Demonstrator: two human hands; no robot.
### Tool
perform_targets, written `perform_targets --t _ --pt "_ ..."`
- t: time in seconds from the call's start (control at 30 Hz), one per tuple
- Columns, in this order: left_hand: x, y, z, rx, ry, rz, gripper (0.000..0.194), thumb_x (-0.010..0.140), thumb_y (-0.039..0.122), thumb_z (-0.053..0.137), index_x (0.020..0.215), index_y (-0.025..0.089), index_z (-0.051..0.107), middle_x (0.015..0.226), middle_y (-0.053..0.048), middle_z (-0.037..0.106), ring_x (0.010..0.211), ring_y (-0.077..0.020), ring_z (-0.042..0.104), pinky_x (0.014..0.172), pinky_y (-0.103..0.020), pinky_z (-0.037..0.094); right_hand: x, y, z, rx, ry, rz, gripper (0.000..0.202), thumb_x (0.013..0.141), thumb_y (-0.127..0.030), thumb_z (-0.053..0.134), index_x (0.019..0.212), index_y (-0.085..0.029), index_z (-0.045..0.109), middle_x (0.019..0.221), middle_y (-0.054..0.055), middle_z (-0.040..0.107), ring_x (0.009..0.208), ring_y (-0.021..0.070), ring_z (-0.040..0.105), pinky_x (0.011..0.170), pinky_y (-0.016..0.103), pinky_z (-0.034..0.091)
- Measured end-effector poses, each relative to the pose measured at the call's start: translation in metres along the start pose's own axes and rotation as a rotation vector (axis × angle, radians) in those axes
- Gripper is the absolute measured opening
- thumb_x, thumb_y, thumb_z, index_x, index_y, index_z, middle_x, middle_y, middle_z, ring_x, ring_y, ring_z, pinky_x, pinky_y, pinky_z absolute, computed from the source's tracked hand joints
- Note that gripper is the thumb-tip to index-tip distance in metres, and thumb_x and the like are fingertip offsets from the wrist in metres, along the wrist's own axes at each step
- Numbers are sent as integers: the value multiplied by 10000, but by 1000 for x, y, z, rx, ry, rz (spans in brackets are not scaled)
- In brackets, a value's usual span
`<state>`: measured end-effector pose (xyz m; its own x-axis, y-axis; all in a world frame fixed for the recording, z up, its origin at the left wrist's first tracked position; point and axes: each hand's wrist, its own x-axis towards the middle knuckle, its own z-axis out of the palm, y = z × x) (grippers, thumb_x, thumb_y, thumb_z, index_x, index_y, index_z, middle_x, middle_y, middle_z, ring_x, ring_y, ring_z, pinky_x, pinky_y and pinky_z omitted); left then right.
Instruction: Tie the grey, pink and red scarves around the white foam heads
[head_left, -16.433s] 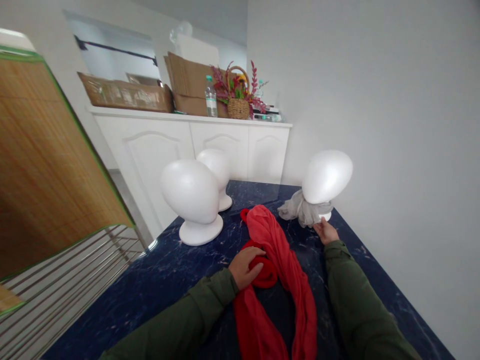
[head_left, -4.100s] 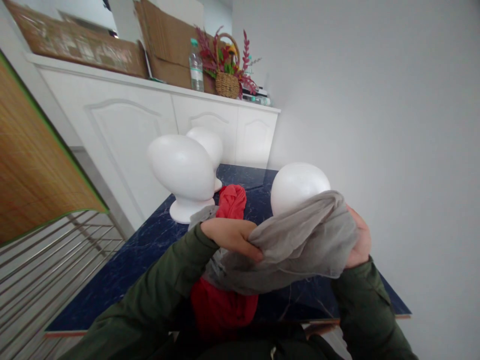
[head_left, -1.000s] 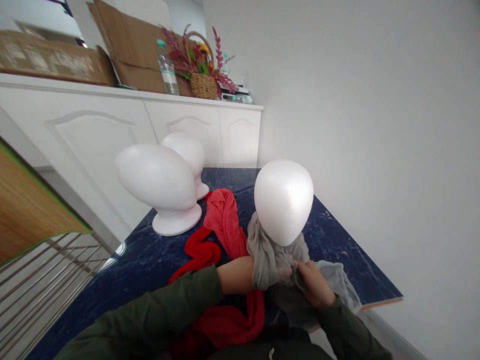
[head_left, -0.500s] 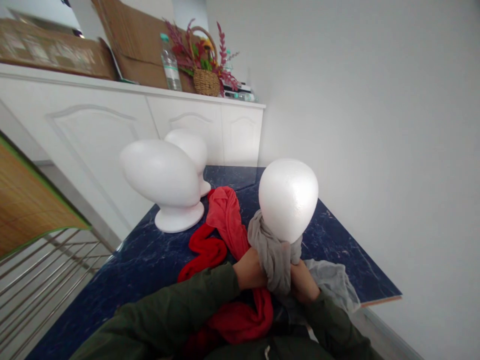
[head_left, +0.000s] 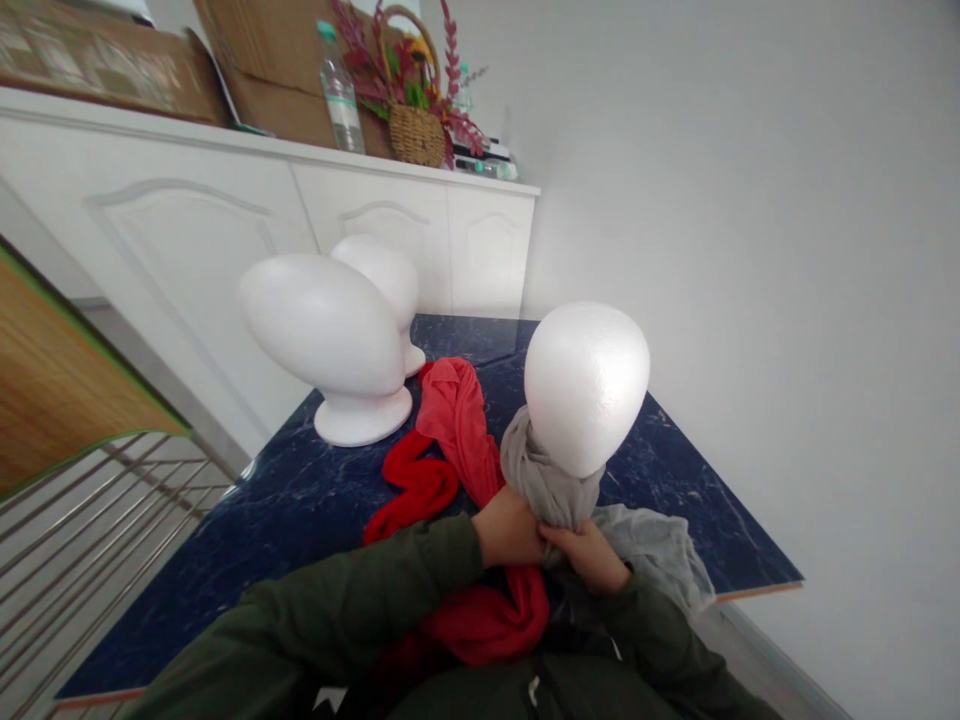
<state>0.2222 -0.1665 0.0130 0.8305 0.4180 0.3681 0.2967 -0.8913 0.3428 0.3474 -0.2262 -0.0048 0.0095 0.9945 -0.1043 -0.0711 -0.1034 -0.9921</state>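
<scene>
A white foam head [head_left: 586, 385] stands near the front right of the dark blue marble table [head_left: 300, 500]. A grey scarf [head_left: 541, 475] is wound round its neck, and a loose end [head_left: 656, 555] trails to the right. My left hand [head_left: 510, 530] and my right hand [head_left: 589, 555] meet just below the neck, both gripping the grey scarf's bunched part. A red scarf [head_left: 457, 440] lies in a loop on the table to the left, passing under my left forearm.
Two more white foam heads [head_left: 326, 335] [head_left: 382, 280] stand at the back left. Behind them is a white sideboard [head_left: 225, 220] with cardboard, a water bottle [head_left: 339, 90] and a flower basket [head_left: 418, 125]. A wire rack [head_left: 82, 540] is at the left; a wall is at the right.
Over the last second the grey scarf has been drawn tighter round the foam head's neck. My two hands have come together below it. The view tilted slightly down.
</scene>
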Motion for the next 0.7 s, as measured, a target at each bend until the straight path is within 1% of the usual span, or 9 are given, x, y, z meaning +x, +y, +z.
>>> perform_targets --t 0.07,0.1,0.17,0.27,0.37,0.43,0.5,0.6,0.7 --pt "-2 -1 -7 -87 107 -115 476 690 346 545 1111 131 489 1076 -132 553 1040 -270 485 889 -382 395 1 0 -4 237 56 90 192 635 -359 612 549 -201 546 584 -5 570 641 167 546 737 335 437" --pt "-2 -2 -11 -126 157 -173 503 672 358 567 1105 117 477 1072 -140 543 1024 -269 488 874 -383 404 0 -1 -6 356 55 114 232 639 -374 593 511 -201 506 552 -10 547 594 156 524 681 320 440" --pt "-2 -4 -18 -196 209 -273 500 665 382 585 1066 106 472 1046 -145 538 978 -260 504 841 -385 421 0 -6 -12 544 -2 110 292 643 -406 563 474 -204 435 572 1 554 610 163 522 648 316 437" --pt "0 -8 -20 -274 150 -375 448 725 454 528 1017 115 500 1012 -137 569 923 -252 539 804 -377 432 -1 -14 -18 656 -99 77 371 642 -458 519 447 -207 328 702 26 607 743 199 547 703 348 434" --pt "3 -11 -16 -356 -1 -459 453 745 525 476 932 124 574 930 -120 628 850 -257 579 741 -352 444 -1 -17 -19 631 -144 78 434 645 -509 476 440 -202 248 762 18 620 777 204 546 722 354 426" --pt "3 -14 -12 -482 -77 -464 403 755 499 478 876 138 608 859 -84 654 791 -230 594 690 -308 451 0 -16 -17 612 -156 98 432 645 -510 483 436 -205 258 696 19 603 725 194 539 702 341 426" --pt "4 -17 -9 -602 -95 -443 327 755 426 506 872 141 616 837 -51 662 769 -202 594 679 -278 453 0 -12 -14 590 -131 131 388 644 -471 522 437 -210 323 593 14 552 640 172 515 652 313 424" --pt "7 -21 -8 -730 8 -449 239 711 307 558 876 144 615 896 -36 661 824 -190 583 770 -285 445 1 -7 -14 441 44 93 329 653 -395 579 446 -205 406 520 -11 475 575 139 472 596 270 409" --pt "11 -27 -13 -1087 198 -550 251 696 244 531 921 154 598 972 -41 647 894 -178 579 844 -294 427 0 -7 -29 197 215 -25 211 677 -331 595 529 -211 504 600 -13 537 645 156 510 658 290 419"
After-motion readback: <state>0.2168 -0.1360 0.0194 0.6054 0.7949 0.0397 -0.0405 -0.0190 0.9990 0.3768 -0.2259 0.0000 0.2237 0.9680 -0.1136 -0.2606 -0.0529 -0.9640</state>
